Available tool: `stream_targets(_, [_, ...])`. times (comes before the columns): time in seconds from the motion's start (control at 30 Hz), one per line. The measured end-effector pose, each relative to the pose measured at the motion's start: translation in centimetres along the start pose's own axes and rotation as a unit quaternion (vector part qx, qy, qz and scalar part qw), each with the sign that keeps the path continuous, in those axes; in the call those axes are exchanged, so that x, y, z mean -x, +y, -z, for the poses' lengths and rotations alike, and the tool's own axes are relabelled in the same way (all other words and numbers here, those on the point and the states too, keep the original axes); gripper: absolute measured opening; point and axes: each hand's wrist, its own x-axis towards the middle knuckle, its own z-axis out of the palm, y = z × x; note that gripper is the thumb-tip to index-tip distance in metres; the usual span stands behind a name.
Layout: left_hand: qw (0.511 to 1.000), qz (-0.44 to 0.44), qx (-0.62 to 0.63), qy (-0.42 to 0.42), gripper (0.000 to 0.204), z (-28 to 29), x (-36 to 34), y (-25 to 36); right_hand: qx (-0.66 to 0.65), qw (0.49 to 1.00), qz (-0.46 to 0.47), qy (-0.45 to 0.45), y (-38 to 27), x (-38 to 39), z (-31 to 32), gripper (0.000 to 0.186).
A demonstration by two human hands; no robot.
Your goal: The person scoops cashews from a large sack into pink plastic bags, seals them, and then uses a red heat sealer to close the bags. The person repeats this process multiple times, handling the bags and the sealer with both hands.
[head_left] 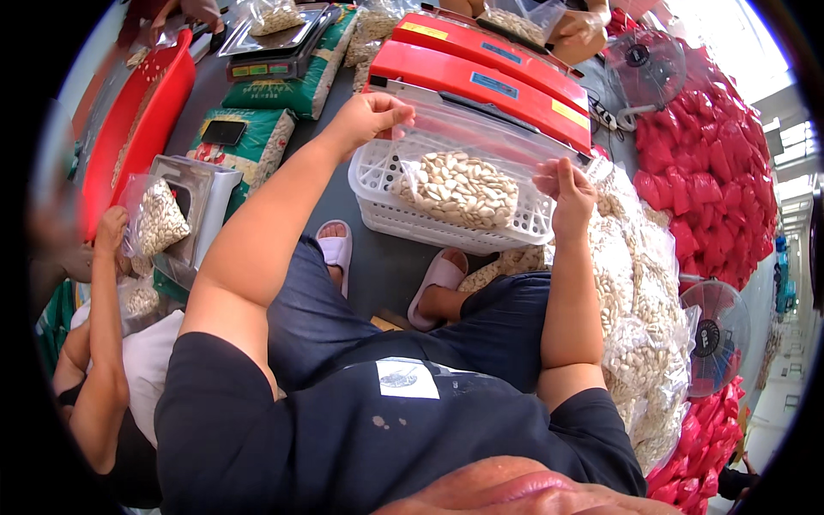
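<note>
A clear plastic bag of pale, flat seeds that look like pumpkin seeds (pixel 463 189) hangs between my hands, its seeds gathered at the bottom. My left hand (pixel 375 122) pinches one upper corner, and my right hand (pixel 568 193) is closed at the opposite side of the bag. Under the bag stands a white perforated plastic basket (pixel 378 209). Just beyond the bag's top edge is a long red bag sealer (pixel 468 79), with a second red bag sealer (pixel 502 53) behind it.
Filled seed bags (pixel 639 300) are heaped at my right, beside red bags (pixel 704 189) and two fans (pixel 708 336). At left, another person's hand (pixel 112 227) holds a seed bag by a scale (pixel 206 202). A red tub (pixel 142 129) and green sacks (pixel 266 137) lie farther off.
</note>
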Motion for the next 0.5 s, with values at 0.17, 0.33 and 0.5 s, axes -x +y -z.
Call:
stream_targets(0.17, [1.000,-0.007,-0.014,0.001,0.038,-1.1,0.3,-0.3,-0.009,0.998,-0.032,-0.047,0.2,-0.6,1.1,0.027])
stream_targets(0.33, [0.996,-0.082,-0.031,0.030,0.039,-1.9,0.5,-1.0,-0.046,0.993,-0.088,-0.065,-0.1,-0.9,1.6,0.027])
stream_targets(0.5, [0.995,-0.043,0.075,0.056,0.038,-2.6,0.8,-1.2,0.024,0.996,-0.064,-0.063,-0.2,-0.6,1.5,0.025])
